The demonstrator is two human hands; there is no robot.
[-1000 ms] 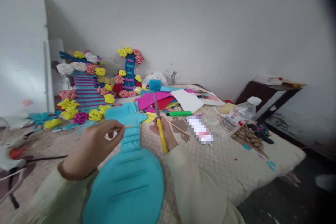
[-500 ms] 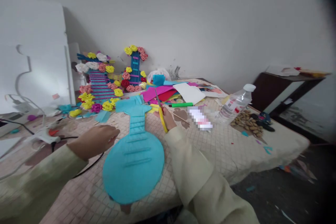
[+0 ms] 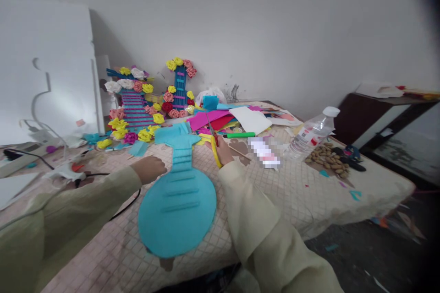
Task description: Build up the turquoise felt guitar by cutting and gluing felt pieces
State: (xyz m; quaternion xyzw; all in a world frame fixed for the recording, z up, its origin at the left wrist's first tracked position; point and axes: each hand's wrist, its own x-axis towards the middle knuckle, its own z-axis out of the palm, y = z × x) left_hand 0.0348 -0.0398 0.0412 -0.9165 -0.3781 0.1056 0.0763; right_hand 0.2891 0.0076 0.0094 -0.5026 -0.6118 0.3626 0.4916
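Note:
A flat turquoise lute-shaped cutout (image 3: 177,229) lies on the table, its round body toward me and its neck pointing away. Raised strips run across its body and neck. My left hand (image 3: 149,169) is closed beside the neck, at the upper left of the round body; its curled fingers hide whatever may be inside. Right of the neck, my right hand (image 3: 224,151) grips a pair of scissors (image 3: 215,149) with yellow handles. Their blades point away from me, toward the pile of coloured paper (image 3: 220,121).
Two flower-trimmed models (image 3: 135,110) stand against the wall. To the right are a green tube (image 3: 240,135), a blurred phone-like object (image 3: 264,152), a plastic bottle (image 3: 312,135) and peanuts (image 3: 326,158). A white glue gun (image 3: 67,171) with a black cord lies at left.
My left hand has moved right, closer to the cutout's neck, and its fingers look more curled. The right hand keeps the scissors in about the same place. The view has shifted slightly.

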